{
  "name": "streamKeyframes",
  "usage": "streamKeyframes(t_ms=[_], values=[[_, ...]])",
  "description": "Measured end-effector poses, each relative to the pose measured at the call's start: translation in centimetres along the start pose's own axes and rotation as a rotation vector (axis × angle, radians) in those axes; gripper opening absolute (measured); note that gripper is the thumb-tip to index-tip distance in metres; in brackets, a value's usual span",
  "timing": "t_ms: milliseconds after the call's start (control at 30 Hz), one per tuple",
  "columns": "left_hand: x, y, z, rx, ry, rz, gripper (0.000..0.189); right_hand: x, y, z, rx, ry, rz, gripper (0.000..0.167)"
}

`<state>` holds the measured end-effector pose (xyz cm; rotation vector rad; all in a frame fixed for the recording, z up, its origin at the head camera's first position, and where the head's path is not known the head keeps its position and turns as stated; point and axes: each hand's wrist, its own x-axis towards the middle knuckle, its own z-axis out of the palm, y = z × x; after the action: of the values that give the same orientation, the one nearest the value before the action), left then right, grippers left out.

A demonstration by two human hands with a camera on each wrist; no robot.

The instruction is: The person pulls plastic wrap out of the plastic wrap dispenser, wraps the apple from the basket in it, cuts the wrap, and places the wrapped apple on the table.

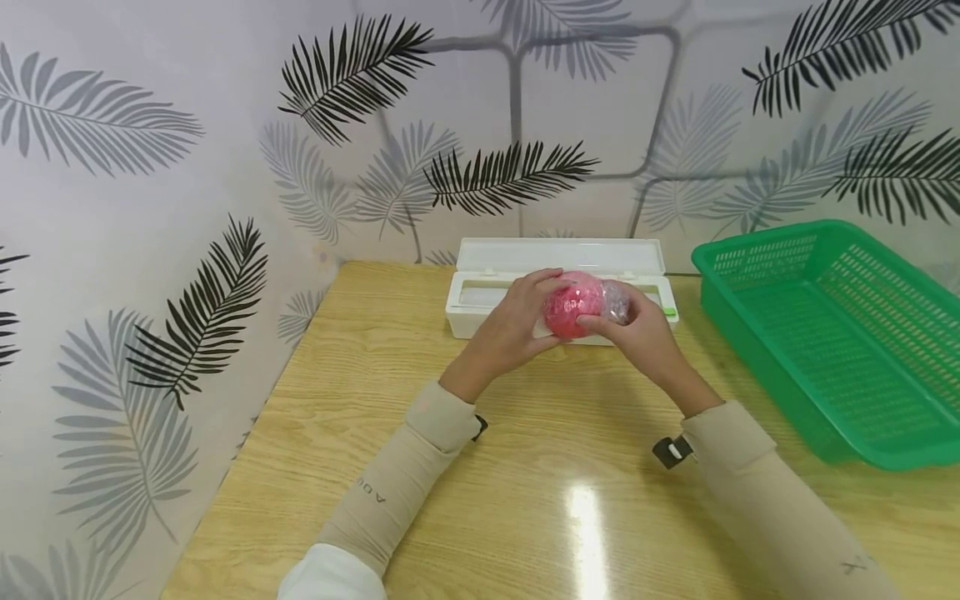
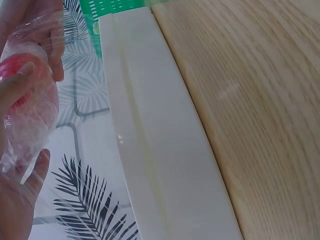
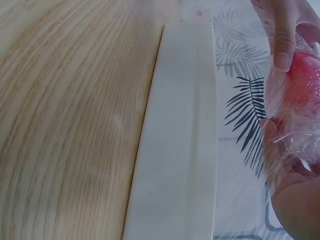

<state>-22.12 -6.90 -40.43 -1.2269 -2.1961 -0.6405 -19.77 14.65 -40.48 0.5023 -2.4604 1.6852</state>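
Pinkish-red ball (image 1: 572, 310), rounded, wrapped in shiny, crinkled clear film (image 1: 617, 304); film bunched at its right side. Held up in front of the white box by the bench's back edge. Left hand (image 1: 510, 325) curled round the ball's left side, fingers over the top, thumb underneath. Right hand (image 1: 648, 337) partly closed on the wrapped ball from the right, thumb across its front, bunched film within the grip. Wrist views: thin, see-through film creased around the fingers.

White box (image 1: 467, 325): long, narrow, smooth hard plastic by the look, set lengthwise along the bench's back edge. Lid (image 1: 561, 254) flipped up at the rear; small bright green piece (image 1: 670, 312) at the right end. Front face glossy, faint lengthwise line in the left wrist view.

Green basket (image 1: 832, 350): rectangular, plastic, perforated sides, solid rim, slanted along the bench's right side, cut by the frame.

Bench (image 1: 360, 350): light yellowish wood grain, bright glare patch toward the front edge. Wall covering (image 1: 225, 50) behind and left: pale, black and grey feathery leaf print, grey rounded line pattern. Beige sleeves (image 1: 405, 467) on both arms, black strap bits (image 1: 671, 452) near the cuffs.
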Motion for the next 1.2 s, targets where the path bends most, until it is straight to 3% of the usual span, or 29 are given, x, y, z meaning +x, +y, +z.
streamKeyframes(t_ms=[200,333,467,667,867,1033,1200], values=[[0.0,0.2,-0.4,-0.022,0.015,-0.031,0.076,0.2,0.4,0.0,0.01,-0.08,0.029,0.062],[0.0,0.0,-0.4,-0.057,0.032,-0.052,0.076,-0.1,-0.6,0.0,0.057,-0.124,-0.01,0.062],[-0.3,-0.2,-0.2,-0.129,0.039,-0.11,0.078,-0.7,-1.9,-0.2,0.068,-0.117,-0.079,0.073],[-0.5,-0.3,-0.3,-0.284,0.065,-0.263,0.08,-1.3,-2.6,-0.2,0.038,-0.097,-0.107,0.082],[-0.5,-0.4,-0.2,-0.37,0.046,-0.321,0.076,-1.3,-2.7,-0.1,-0.039,-0.05,-0.22,0.09],[-0.6,-0.5,-0.1,-0.434,0.047,-0.375,0.07,-1.1,-3.2,-0.1,-0.095,-0.056,-0.307,0.076],[-0.6,-0.5,0.1,-0.48,0.02,-0.423,0.066,-0.9,-3.1,0.0,-0.096,-0.066,-0.293,0.069]])
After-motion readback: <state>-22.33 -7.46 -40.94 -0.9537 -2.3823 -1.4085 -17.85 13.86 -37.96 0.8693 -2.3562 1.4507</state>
